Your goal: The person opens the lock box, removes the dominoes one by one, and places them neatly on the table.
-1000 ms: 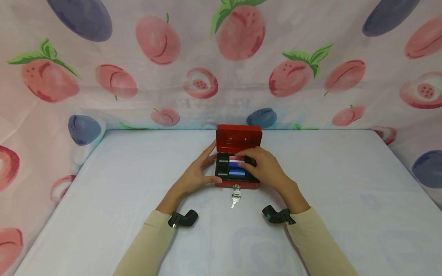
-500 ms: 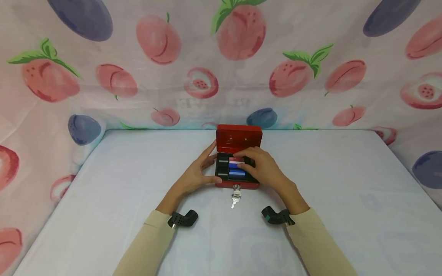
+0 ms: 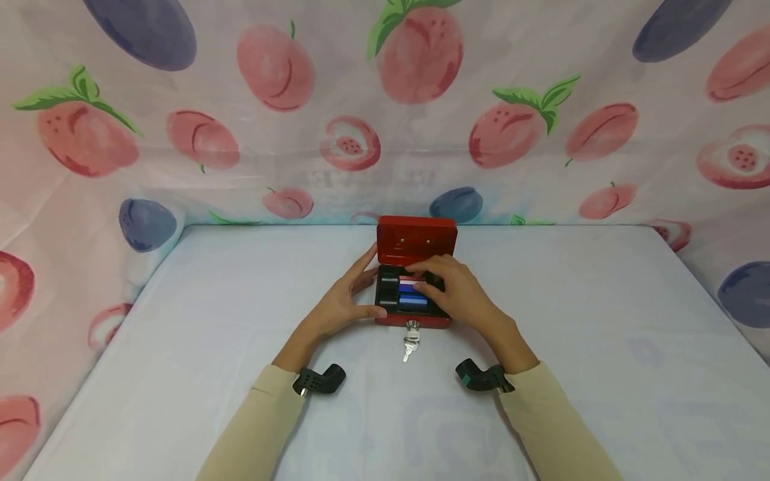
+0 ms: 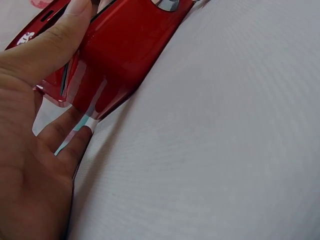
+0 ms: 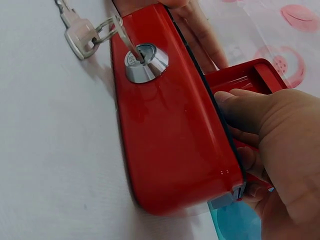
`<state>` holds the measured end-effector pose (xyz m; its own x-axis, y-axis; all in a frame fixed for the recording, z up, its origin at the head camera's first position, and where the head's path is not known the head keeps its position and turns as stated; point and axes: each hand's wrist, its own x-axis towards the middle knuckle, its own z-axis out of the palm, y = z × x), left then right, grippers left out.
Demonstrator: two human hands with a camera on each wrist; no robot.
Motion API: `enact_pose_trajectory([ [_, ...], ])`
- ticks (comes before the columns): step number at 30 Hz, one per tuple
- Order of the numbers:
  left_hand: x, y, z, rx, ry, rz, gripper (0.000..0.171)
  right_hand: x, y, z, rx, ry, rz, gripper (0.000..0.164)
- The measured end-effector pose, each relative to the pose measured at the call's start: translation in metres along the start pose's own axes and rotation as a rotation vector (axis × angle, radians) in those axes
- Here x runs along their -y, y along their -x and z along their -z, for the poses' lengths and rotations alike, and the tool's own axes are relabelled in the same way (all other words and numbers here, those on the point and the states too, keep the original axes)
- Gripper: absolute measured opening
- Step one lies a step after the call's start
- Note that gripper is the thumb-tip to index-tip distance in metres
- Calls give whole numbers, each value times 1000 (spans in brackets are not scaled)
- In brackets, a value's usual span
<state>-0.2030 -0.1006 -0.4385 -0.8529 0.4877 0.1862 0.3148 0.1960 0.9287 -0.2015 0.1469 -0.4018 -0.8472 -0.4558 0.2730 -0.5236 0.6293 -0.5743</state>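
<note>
A small red cash box (image 3: 415,322) stands on the table with its lid raised and a black tray (image 3: 389,288) inside. My left hand (image 3: 337,306) holds the box's left side, thumb at the near rim and fingers toward the hinge and lid. My right hand (image 3: 466,287) reaches into the tray from the right. Its thumb and forefinger pinch across a pink, white and blue striped piece (image 3: 409,283), partly hidden by the fingers. Nearer me in the tray lies a blue piece with a lighter stripe (image 3: 414,302). Keys (image 3: 412,347) hang from the front lock (image 5: 145,62).
The white-covered table (image 3: 240,280) spreads out around the box. Behind it hangs a fruit-patterned cloth (image 3: 271,153), close behind the raised lid (image 3: 416,240). Black wrist cameras (image 3: 321,379) are worn on both forearms.
My right fingertips have shifted slightly left over the striped piece, and less of its pink part shows. The left hand and the box stay where they were.
</note>
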Motion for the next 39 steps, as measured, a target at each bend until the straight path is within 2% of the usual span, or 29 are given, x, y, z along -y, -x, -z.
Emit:
enact_pose_trajectory([
  [12,2,-1,1,-2,-20,2,107,0,0,1,5,0,-3,32],
  [25,1,-1,1,1,-27,0,106,3,2,2,28,129,-75,27],
  [39,1,-1,1,5,-13,-11,106,4,1,2,-5,6,-90,26],
])
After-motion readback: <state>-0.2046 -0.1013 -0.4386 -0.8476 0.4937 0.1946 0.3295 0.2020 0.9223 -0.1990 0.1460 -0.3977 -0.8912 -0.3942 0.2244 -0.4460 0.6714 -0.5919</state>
